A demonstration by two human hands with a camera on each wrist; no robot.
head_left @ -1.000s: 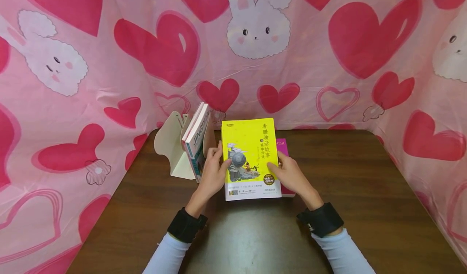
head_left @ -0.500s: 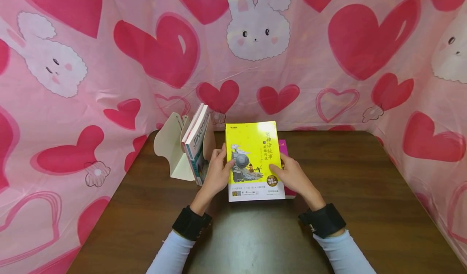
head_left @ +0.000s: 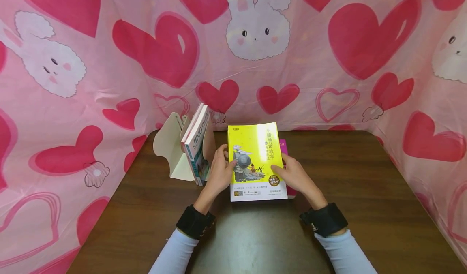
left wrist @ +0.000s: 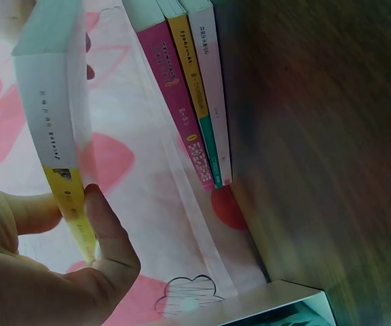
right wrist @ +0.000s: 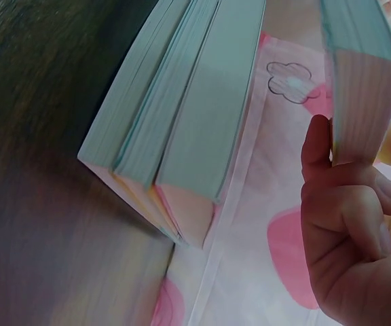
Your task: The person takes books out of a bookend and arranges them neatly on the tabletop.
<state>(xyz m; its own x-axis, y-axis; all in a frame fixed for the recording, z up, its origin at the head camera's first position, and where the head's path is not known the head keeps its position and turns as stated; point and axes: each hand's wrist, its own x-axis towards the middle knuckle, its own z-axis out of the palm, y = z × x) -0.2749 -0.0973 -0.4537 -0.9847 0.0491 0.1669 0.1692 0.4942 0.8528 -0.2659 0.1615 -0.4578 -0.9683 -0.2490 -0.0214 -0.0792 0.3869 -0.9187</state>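
Note:
Both hands hold a yellow book [head_left: 251,148] with a white lower band, its cover facing up. The left hand [head_left: 220,170] grips its left edge, thumb on the cover; in the left wrist view that hand's fingers pinch the spine [left wrist: 49,122]. On the opposite edge, the right hand [head_left: 293,174] holds it with the thumb on top, beside the page edges [right wrist: 365,88]. Below, apart from the held book, three books lie stacked flat: a magenta book [left wrist: 175,102] on top, a yellow-and-green one [left wrist: 189,68], and a pale one [left wrist: 212,88]. The held book mostly hides this stack in the head view.
To the left stands a cream bookend [head_left: 164,144] with thin books [head_left: 197,140] upright and slightly tilted in it. A brown wooden table [head_left: 357,201] carries everything. Pink heart-patterned cloth [head_left: 310,67] hangs behind and at both sides.
The yellow book and both hands have shifted a little to the right and slightly nearer the person. Both hands keep their grip. The bookend and its books stay in place.

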